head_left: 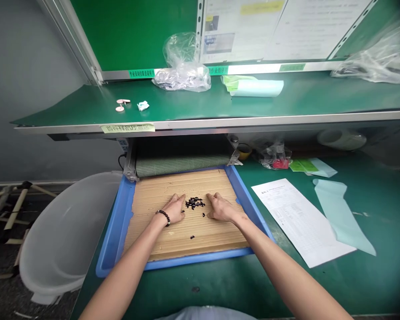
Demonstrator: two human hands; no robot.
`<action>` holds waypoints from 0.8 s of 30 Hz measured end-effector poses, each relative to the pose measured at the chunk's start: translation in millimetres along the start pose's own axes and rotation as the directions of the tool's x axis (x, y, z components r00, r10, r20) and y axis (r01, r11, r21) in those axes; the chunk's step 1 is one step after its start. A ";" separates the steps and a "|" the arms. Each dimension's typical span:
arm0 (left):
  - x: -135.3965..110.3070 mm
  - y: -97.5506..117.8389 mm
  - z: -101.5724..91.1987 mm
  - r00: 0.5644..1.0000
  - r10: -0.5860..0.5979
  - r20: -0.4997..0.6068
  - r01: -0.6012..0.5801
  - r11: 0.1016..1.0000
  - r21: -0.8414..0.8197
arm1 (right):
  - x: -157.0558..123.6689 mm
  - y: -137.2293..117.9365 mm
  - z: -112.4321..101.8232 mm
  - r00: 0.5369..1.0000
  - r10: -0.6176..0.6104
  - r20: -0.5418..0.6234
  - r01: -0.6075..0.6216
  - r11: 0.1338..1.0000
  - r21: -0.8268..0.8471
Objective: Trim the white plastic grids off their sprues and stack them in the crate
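- Black pieces (194, 203), too small for me to make out from here, lie heaped on the slatted bamboo mat (186, 240), right between the two hands.
- Left hand (173, 210): open, palm down, fingertips just beside the heap, holding nothing I can see; a black bead bracelet (164, 217) circles the wrist.
- Right hand (222, 208): also open and palm down on the mat, just beside the heap, apparently empty.
- A few stray pieces (192, 237) sit apart, nearer me.
- Blue tray (115, 226) holds the mat; a white printed sheet (296, 218) lies to its right on the green bench (353, 275).
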State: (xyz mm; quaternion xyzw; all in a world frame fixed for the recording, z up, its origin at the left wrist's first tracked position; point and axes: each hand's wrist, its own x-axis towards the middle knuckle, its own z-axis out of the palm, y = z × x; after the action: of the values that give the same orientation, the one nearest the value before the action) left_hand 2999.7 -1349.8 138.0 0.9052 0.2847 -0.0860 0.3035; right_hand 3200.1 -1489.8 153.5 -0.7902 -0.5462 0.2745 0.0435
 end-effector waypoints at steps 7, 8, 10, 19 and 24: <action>17.5 31.7 16.4 0.995 -0.044 -0.084 0.039 0.997 -0.061 | 26.1 -33.3 7.2 0.997 -0.075 -0.018 0.076 0.996 0.042; 17.9 33.0 19.8 0.990 -0.059 -0.129 0.047 0.994 -0.098 | 27.6 -35.5 9.2 0.995 -0.092 -0.030 0.094 0.994 0.060; 17.9 34.5 26.7 0.973 -0.099 -0.210 0.062 0.982 -0.179 | 29.5 -39.4 15.4 0.990 -0.125 -0.064 0.131 0.986 0.105; 26.0 34.2 39.0 0.791 -0.511 -0.337 0.046 0.599 -0.800 | 40.1 -56.5 44.5 0.961 -0.083 -0.263 0.172 0.925 0.339; 26.6 39.9 27.1 0.766 -0.637 -0.089 -0.124 -0.010 -0.992 | 26.5 -81.0 33.2 0.938 -0.052 -0.342 0.195 0.896 0.400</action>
State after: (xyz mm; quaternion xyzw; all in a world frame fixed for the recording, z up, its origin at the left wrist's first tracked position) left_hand 3044.8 -1379.8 127.5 0.3451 0.5068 0.3309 0.7173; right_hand 3122.8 -1441.6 145.0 -0.7587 -0.5076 0.2513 0.3217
